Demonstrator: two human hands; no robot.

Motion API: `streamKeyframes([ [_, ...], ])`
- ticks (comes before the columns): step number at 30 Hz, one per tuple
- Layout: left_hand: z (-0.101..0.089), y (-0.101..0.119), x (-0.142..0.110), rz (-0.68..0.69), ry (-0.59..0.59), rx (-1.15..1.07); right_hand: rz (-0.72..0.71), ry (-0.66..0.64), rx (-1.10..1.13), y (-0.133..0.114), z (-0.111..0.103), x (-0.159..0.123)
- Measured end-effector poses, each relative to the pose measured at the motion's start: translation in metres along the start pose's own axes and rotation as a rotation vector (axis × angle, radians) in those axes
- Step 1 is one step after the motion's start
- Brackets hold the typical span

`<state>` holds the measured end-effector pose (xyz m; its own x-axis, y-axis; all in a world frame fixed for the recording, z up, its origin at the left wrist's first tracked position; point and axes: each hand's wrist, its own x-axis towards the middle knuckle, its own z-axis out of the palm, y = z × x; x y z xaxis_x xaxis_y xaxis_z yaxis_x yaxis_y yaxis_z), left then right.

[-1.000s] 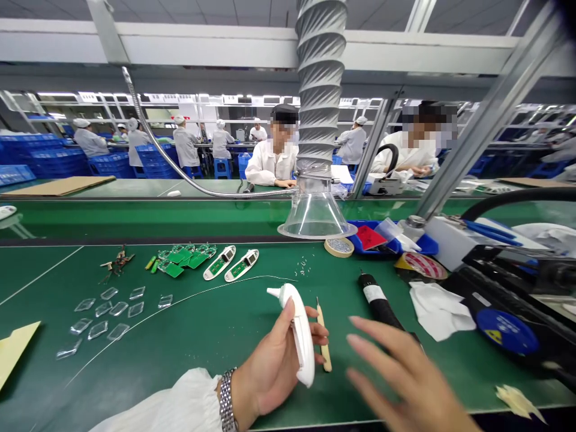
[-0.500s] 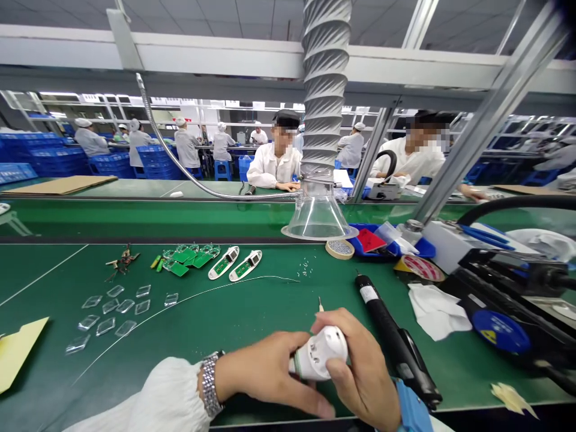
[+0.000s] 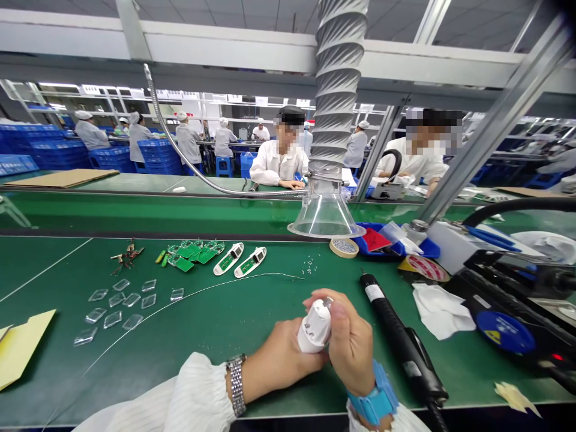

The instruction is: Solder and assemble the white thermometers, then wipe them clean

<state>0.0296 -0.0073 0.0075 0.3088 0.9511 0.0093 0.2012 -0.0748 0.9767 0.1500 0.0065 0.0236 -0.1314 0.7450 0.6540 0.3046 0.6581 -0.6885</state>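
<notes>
Left hand (image 3: 281, 366) and right hand (image 3: 353, 342) close together, fingers (image 3: 320, 297) curled inward

"Bright enough?"

"Yes, ceiling strip lights (image 3: 58, 85) light everything evenly; the green worktop (image 3: 234, 318) shows only soft shadows under the hands (image 3: 351, 342)."

"Any flaws?"

"Glare on the clear plastic fume hood (image 3: 324, 219), the wide lens bends the aluminium rail (image 3: 499, 132) at the edge, and the far rows (image 3: 157, 159) look soft."

Electronics assembly floor: long green tables (image 3: 54, 258) are lined by white-smocked workers (image 3: 188, 141), blue crates (image 3: 155, 157) are stacked nearby, and a fume extraction hood (image 3: 326, 213) is suspended over circuit boards (image 3: 191, 252).
</notes>
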Motion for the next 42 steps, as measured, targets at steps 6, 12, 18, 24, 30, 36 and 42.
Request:
streamKeyframes([
  [6, -0.05, -0.006, -0.005, 0.205, 0.093, 0.48, -0.245, -0.067, -0.47, 0.015, -0.027, 0.0],
  [12, -0.082, -0.019, -0.017, 0.371, 0.287, 0.725, 0.198, 0.059, -0.426, 0.029, -0.024, -0.023],
  [18, -0.093, -0.023, -0.019, 0.397, 0.387, 0.777, 0.338, 0.027, -0.282, 0.028, -0.011, -0.035],
  [24, -0.093, -0.019, -0.019, 0.339, 0.438, 0.766, 0.372, 0.023, -0.164, 0.028, -0.006, -0.031],
  [30, -0.092, -0.011, -0.017, 0.363, 0.459, 0.875, 0.288, -0.063, -0.188, 0.025, 0.004, -0.032],
  [36, -0.088, -0.006, -0.015, 0.424, 0.454, 0.951, 0.137, -0.119, -0.297, 0.02, 0.006, -0.043],
  [42, -0.067, 0.012, 0.004, 0.561, 0.367, 0.971, 0.48, -0.419, 0.302, -0.017, 0.011, -0.045],
])
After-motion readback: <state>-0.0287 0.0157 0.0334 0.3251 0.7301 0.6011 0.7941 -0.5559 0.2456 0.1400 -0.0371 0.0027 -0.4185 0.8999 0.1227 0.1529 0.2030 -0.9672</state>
